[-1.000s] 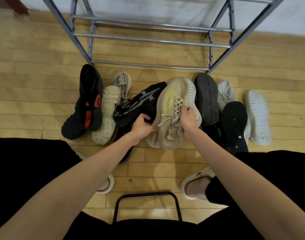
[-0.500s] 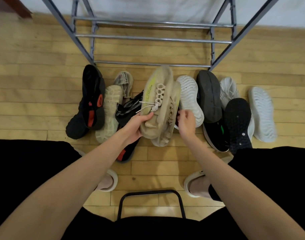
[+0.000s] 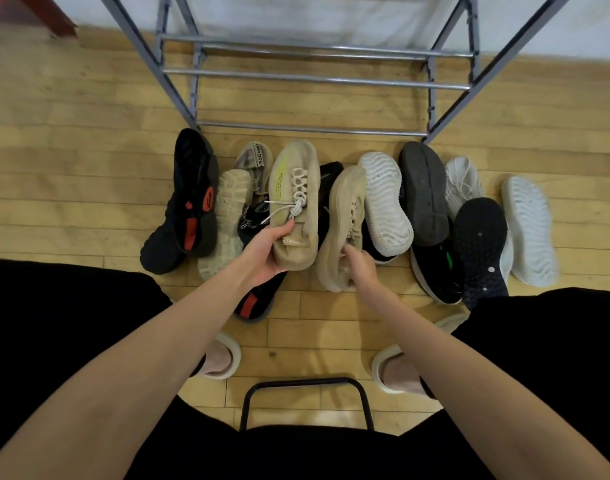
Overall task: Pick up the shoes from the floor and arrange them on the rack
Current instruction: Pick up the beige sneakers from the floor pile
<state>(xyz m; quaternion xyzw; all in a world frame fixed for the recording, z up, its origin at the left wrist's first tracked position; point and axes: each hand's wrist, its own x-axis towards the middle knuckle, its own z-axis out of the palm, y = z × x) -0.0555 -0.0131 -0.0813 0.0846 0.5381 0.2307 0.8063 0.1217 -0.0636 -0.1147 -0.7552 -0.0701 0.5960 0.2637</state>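
Note:
A row of shoes lies on the wooden floor in front of a grey metal rack [image 3: 314, 79] whose bars hold nothing. My left hand [image 3: 265, 251] grips the heel of a beige sneaker [image 3: 293, 188] with white laces and a yellow stripe, lifted above the pile. My right hand [image 3: 360, 263] has its fingers on the matching beige sneaker [image 3: 341, 223], which lies on its side on the floor. A black-and-red shoe [image 3: 192, 202] sits at the far left, white-soled shoes [image 3: 386, 202] and black shoes [image 3: 424, 192] to the right.
A black metal chair frame [image 3: 307, 386] stands between my knees. My feet in pale slippers [image 3: 224, 358] rest on the floor just behind the shoes. A white wall runs behind the rack. Bare floor lies left and right of the pile.
My left hand has taken the beige sneaker with the yellow stripe and lifted it leftward. My right hand let go of it and dropped onto the second beige sneaker.

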